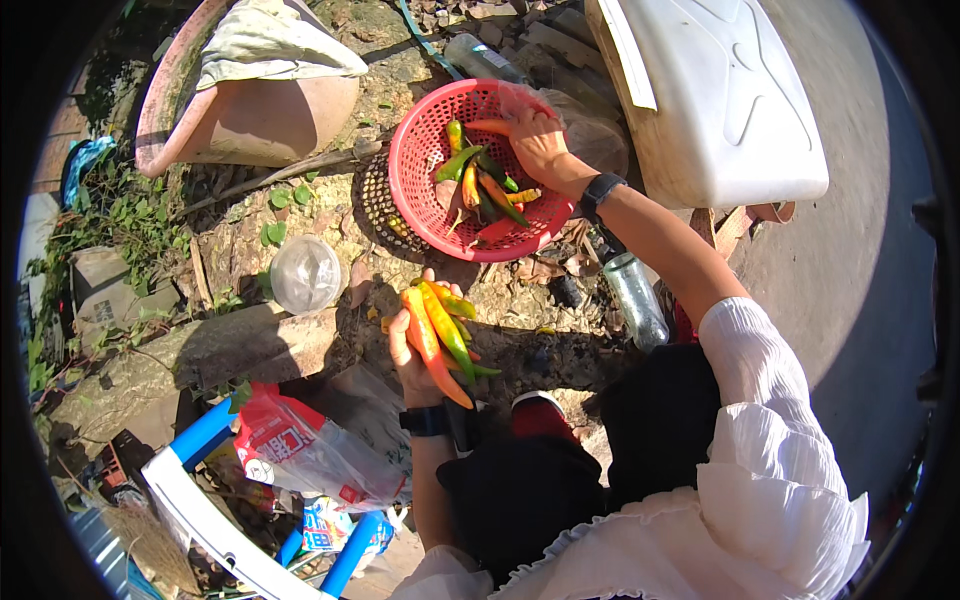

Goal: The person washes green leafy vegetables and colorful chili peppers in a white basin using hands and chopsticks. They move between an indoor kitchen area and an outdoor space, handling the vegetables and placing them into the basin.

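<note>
A red plastic colander (pixel 405 187) stands on the rough ground, with several green, orange and red chili peppers (pixel 501 196) and a dry leaf in it. My right hand (pixel 537 142) reaches in over its far right side, fingers closed around the end of an orange-red pepper (pixel 489 126); part of a clear plastic bag lies beside these fingers. Nearer to me, left of the colander's near rim, my left hand (pixel 411 360) holds a bunch of orange, yellow and green peppers (pixel 442 330) in its upturned palm. Its fingers are partly hidden behind them.
A pale tub (pixel 277 120) with a cloth lies at the far left, a white plastic jerrycan (pixel 739 97) at the right. A clear round container (pixel 305 275) is left of the colander, a glass bottle (pixel 636 300) right. Plastic bags (pixel 322 457) and a blue-and-white frame (pixel 217 525) are near left.
</note>
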`<action>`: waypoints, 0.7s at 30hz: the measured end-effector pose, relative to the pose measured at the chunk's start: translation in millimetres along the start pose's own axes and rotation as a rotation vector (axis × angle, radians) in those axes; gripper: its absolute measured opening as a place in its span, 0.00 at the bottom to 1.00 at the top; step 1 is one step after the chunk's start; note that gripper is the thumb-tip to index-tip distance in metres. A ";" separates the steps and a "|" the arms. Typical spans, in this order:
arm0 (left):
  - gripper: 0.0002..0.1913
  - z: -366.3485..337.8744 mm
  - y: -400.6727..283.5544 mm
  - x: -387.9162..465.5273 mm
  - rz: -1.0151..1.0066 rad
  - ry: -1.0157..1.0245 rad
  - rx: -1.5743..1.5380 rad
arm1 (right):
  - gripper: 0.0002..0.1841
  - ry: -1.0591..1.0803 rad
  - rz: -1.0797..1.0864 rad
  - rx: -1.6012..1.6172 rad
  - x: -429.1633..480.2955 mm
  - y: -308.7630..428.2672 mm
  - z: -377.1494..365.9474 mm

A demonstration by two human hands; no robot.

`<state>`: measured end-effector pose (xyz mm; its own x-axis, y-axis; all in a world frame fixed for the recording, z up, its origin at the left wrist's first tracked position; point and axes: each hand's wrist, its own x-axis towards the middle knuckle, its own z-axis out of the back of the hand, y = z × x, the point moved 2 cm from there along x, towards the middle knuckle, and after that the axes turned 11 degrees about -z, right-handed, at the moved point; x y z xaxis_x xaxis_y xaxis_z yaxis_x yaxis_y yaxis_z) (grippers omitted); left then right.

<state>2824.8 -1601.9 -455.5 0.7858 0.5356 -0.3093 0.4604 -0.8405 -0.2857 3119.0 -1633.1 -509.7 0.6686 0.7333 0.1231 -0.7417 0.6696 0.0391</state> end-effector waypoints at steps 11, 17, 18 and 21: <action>0.28 -51.7 5.6 40.4 0.036 -0.035 0.205 | 0.12 1.268 -0.237 1.813 -35.7 -12.8 57.4; 0.33 -67.3 11.4 52.9 0.168 -0.054 0.391 | 0.13 1.503 -0.226 1.645 -74.8 3.2 65.7; 0.33 -68.3 16.8 52.6 0.158 -0.004 0.360 | 0.13 1.439 -0.208 1.528 -76.4 5.0 64.4; 0.32 -71.1 26.4 55.4 0.144 -0.028 0.454 | 0.16 1.423 -0.251 1.434 -80.9 4.6 66.9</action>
<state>2909.9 -1600.2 -415.7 0.8142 0.4236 -0.3970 0.1162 -0.7888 -0.6035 3057.9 -1697.2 -453.1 -0.2260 0.6902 -0.6874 0.3308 0.7181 0.6123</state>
